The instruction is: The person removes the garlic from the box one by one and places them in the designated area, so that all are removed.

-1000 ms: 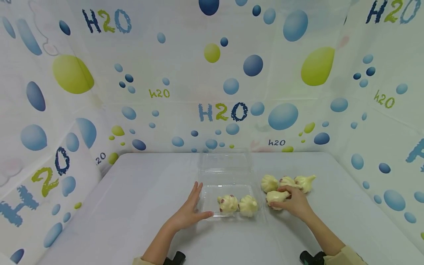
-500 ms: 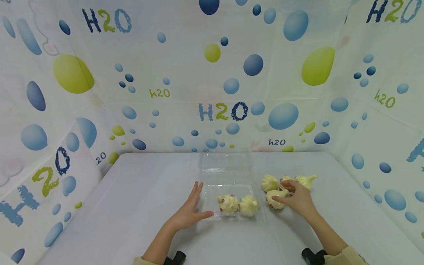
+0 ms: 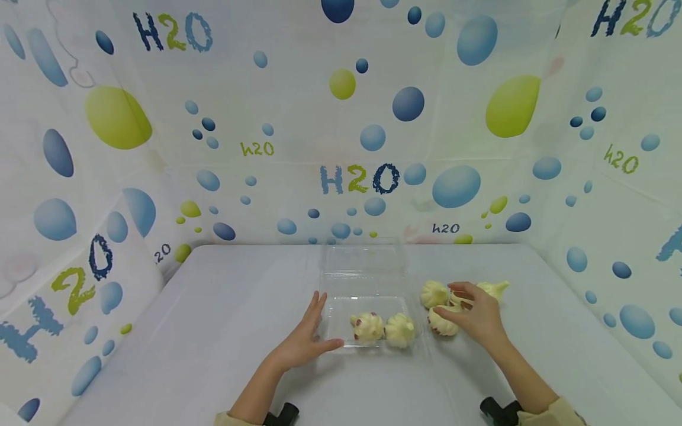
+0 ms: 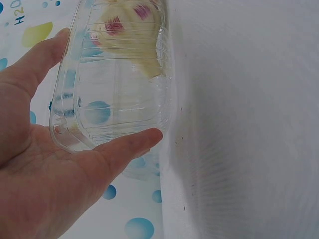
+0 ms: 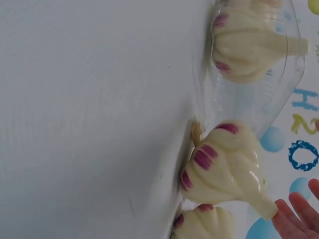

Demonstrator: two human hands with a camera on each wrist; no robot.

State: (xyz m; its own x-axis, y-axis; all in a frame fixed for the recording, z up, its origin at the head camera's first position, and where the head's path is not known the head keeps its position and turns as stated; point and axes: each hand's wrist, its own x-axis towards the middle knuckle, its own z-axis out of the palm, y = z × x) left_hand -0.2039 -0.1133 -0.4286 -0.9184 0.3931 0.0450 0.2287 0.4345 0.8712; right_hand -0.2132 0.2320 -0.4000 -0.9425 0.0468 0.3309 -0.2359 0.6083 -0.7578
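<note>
A hinged clear plastic container (image 3: 338, 319) lies with its lid folded back; two garlic bulbs sit inside, a purple-marked one (image 3: 366, 327) and a paler one (image 3: 399, 330). My left hand (image 3: 302, 348) rests at its near left corner, fingers straight along the side and thumb along the front edge. To the container's right, my right hand (image 3: 483, 319) hovers over a loose garlic bulb (image 5: 227, 167) with purple streaks and dry roots. Its fingers are spread, with fingertips (image 5: 284, 211) right at the stem in the right wrist view. The hand partly covers the bulbs behind.
Loose garlic bulbs stand behind, one at the left (image 3: 434, 293) and another at the right (image 3: 495, 290). The lid (image 3: 362, 258) reaches toward the table's back edge. A printed cloth (image 3: 298, 118) forms the backdrop around the white table (image 3: 213, 337).
My right hand, earlier around the front loose bulb, has loosened and shifted slightly back and up, its fingers more spread. That bulb's stem has turned a little. The left hand holds still.
</note>
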